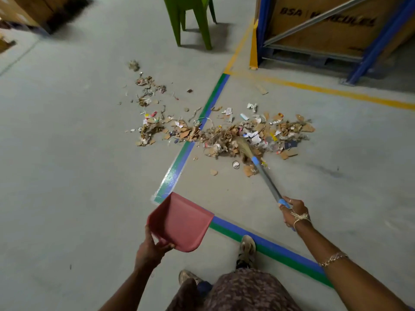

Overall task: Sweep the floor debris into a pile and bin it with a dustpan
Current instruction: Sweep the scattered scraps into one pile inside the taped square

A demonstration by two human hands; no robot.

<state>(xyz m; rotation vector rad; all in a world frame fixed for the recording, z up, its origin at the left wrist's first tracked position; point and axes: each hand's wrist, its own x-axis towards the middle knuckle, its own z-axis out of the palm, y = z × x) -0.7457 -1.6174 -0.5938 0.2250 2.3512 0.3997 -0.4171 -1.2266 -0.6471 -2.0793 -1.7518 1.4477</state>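
The left hand is raised ahead of the body, its thumb and fingers pinching the rear edge of the dustpan. The right arm reaches forward and the right hand is curled round the end of the broom handle.

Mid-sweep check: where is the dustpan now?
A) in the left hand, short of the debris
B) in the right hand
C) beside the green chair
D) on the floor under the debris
A: the left hand holds the red dustpan; the right hand grips the broom, its head in the debris.
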